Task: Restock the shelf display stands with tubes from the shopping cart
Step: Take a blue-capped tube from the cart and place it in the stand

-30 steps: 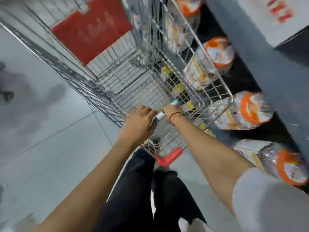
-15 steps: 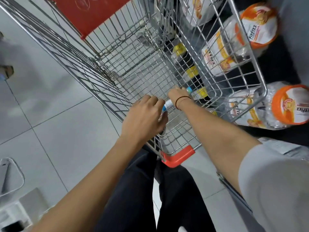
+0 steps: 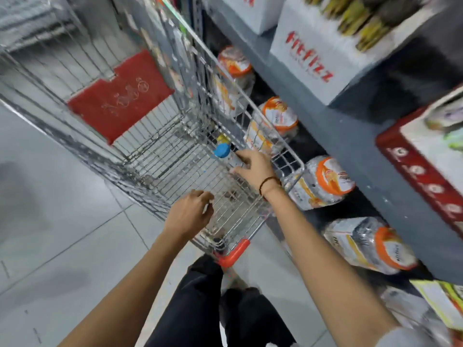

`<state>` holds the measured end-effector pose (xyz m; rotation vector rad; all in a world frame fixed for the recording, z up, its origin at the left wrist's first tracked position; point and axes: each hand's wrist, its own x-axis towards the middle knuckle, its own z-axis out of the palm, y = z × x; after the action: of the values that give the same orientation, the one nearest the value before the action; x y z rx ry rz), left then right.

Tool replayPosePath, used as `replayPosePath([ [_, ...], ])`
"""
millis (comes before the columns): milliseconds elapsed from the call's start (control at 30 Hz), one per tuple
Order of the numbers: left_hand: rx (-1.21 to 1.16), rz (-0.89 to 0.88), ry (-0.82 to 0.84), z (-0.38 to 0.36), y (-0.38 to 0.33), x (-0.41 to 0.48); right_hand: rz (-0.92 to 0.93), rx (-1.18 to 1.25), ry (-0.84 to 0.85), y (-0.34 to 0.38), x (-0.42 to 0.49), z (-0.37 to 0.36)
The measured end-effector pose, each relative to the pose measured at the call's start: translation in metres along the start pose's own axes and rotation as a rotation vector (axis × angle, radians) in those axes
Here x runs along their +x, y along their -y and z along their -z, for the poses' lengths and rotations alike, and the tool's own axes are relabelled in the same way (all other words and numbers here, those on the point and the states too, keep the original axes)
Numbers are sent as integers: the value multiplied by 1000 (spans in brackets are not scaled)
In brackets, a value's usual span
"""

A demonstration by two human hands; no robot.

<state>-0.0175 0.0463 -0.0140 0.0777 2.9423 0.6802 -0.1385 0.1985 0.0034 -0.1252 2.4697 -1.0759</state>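
Observation:
A wire shopping cart [image 3: 155,156] stands in front of me, its orange-capped corner near my legs. Inside it, above the mesh floor, my right hand [image 3: 253,167] grips a white tube with a blue cap [image 3: 222,149]; the cap points away from me. A yellow-capped tube [image 3: 222,138] shows just beyond it, blurred. My left hand [image 3: 190,214] hovers over the cart's near end with fingers loosely curled and nothing in it. On the shelf to the right stands a white "fitfizz" display stand [image 3: 310,61] with yellow-topped tubes [image 3: 360,23] in it.
Shrink-wrapped bottle packs with orange labels [image 3: 328,184] lie on the bottom shelf beside the cart. A red-edged display box [image 3: 421,171] sits at the right. A red panel [image 3: 120,96] hangs on the cart's far side. Grey tiled floor [image 3: 62,246] lies to the left.
My right hand has lifted the blue-capped tube up and away from my left hand. My left hand has let go and opened slightly. The view has tilted up towards the shelf.

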Motion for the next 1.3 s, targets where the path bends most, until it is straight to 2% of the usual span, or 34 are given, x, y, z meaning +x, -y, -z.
replayPosePath([
  [133, -57, -104, -16, 8, -32, 16, 35, 208, -208, 16, -51, 66],
  [267, -102, -323, -66, 22, -93, 47, 57, 425, -380, 17, -103, 123],
  [433, -127, -600, -195, 29, -172, 71, 95, 578, -574, -2, -167, 175],
  [633, -90, -864, -84, 12, -243, 81, 93, 692, -775, -29, -231, 210],
  [767, 6, -917, -12, -2, -270, 82, 73, 693, -878, -46, -259, 223],
  [933, 85, -959, -10, -17, -280, 82, 57, 728, -973, -62, -285, 232],
  [1200, 104, -952, 27, -25, -276, 84, 79, 1031, -1012, -70, -290, 234],
  [1300, 103, -968, 25, -28, -273, 86, 71, 921, -1043, -64, -286, 239],
])
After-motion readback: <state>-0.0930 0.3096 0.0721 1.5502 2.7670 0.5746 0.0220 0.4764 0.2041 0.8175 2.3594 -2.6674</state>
